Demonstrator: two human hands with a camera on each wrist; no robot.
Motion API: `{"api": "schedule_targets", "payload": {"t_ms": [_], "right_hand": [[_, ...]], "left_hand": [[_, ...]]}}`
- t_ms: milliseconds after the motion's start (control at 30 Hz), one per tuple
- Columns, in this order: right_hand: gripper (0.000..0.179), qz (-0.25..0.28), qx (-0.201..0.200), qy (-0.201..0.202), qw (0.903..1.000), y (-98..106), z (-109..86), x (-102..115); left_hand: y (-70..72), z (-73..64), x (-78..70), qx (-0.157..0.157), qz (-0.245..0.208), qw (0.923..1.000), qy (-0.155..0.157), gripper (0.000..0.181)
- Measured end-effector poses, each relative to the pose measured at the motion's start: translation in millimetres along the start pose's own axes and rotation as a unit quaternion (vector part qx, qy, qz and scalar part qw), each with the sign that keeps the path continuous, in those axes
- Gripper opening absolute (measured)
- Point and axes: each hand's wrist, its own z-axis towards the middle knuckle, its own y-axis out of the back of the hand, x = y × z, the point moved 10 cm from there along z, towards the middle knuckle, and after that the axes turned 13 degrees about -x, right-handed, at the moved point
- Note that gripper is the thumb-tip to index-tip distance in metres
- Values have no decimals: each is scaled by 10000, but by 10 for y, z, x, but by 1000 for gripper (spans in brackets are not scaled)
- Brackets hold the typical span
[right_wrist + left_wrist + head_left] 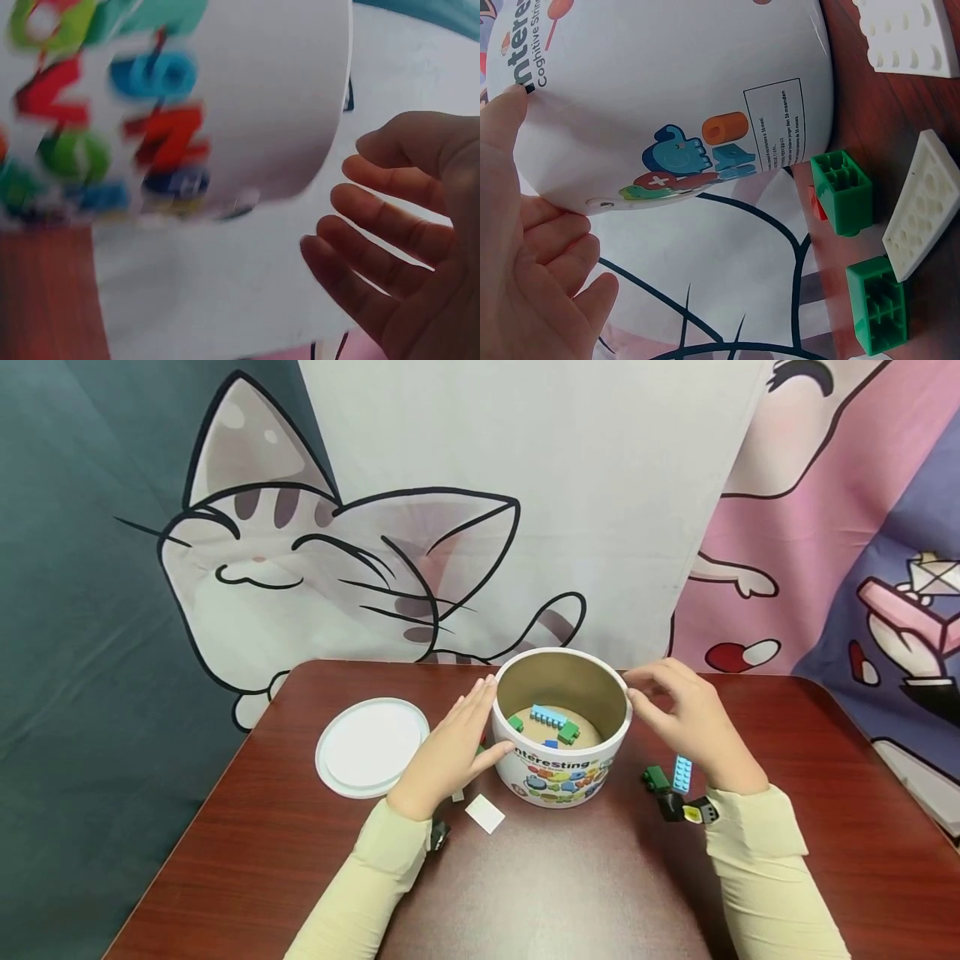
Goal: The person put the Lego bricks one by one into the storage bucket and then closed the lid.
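Note:
A white round bucket [585, 777] with a printed label stands upright in the head view. Inside it lie a light blue toy brick [549, 717], a green brick [568, 732] and smaller pieces. My left hand [450, 750] rests against the bucket's left side, fingers nearly straight up to the rim, thumb toward the front. On the right, my right hand [692, 714] is at the rim with loosely bent fingers; in the right wrist view its fingers [360, 259] stand apart from the bucket wall and hold nothing.
Left of the bucket lies a round white lid [372, 747]. A white brick plate [485, 813] lies in front, with green bricks [877, 307] near the left wrist. A green brick [656, 778] and a light blue brick [682, 773] lie under the right wrist. A printed curtain [600, 485] hangs behind.

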Motion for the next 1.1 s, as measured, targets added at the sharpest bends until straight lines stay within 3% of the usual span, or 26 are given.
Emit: {"api": "schedule_targets", "payload": {"t_ms": [167,333,500,633,867,1100], "right_hand": [[23,-519,360,-188,9978,66,-119,-254],[23,-867,839,-51,9927,32,-254,-490],[28,-1083,1663,61,9801,-60,-479,-694],[31,-1187,2128,-93,9698,-77,-659,-829],[33,-1227,2483,-406,9600,-64,-859,-987],[47,-1257,2688,-543,9534,-54,-950,-1078]], "left_hand": [[9,-1,2,-4,-3,10000,5,86],[21,-6,16,12,21,10000,66,85],[32,-3,10,-4,-8,10000,39,85],[11,11,-9,30,21,10000,-56,85],[3,17,-8,12,37,10000,-31,86],[4,10,-8,-5,-26,10000,-29,86]]}}
